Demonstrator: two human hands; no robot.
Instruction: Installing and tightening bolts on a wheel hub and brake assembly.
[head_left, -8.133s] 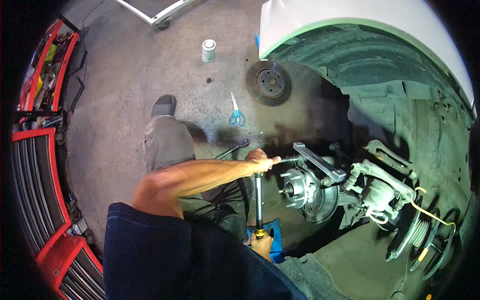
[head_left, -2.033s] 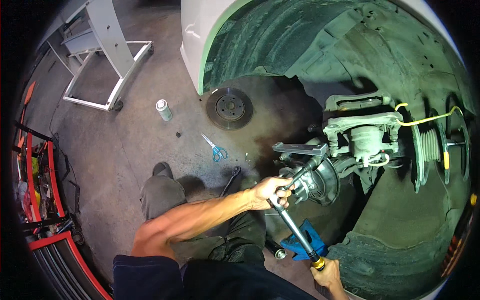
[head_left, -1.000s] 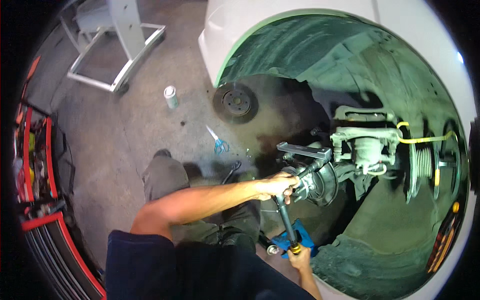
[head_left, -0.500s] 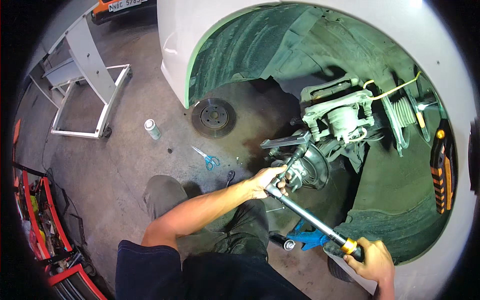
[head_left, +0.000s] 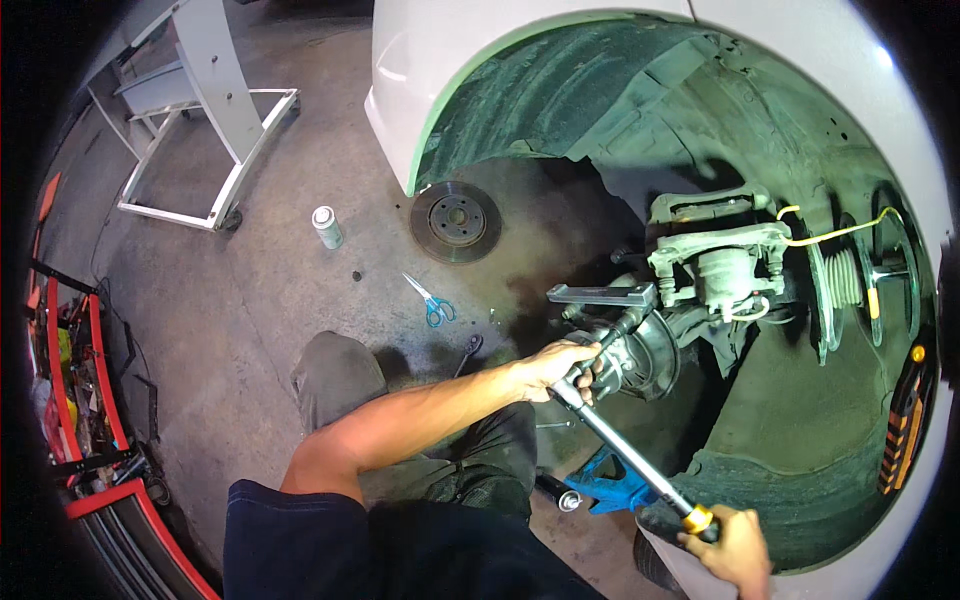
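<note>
My right hand [head_left: 738,548] is wrapped round the dark grip of a long torque wrench [head_left: 632,448] with a gold-coloured collar. At the wrench's head end my left hand [head_left: 552,370] is closed on it, fingers curled beneath. A dark extension [head_left: 622,326] runs from the head up to one end of a flat grey metal bar [head_left: 598,295]. Just behind lies the wheel hub [head_left: 612,360] with its dark dust shield [head_left: 662,355]. Above it hangs a brake caliper [head_left: 724,272], tied by a yellow cord [head_left: 845,235]. How the bar meets the hub is partly hidden.
On the floor lie a brake disc [head_left: 456,222], blue scissors [head_left: 438,310], a ratchet [head_left: 472,348], and a spray can [head_left: 327,228]. Near my knees are a black can [head_left: 560,494] and a blue stand [head_left: 607,484]. An orange-black work light [head_left: 904,420] clings inside the arch.
My view has shifted, so the scene sits further right and lower. Both hands keep their grip on the torque wrench, which points slightly steeper down.
</note>
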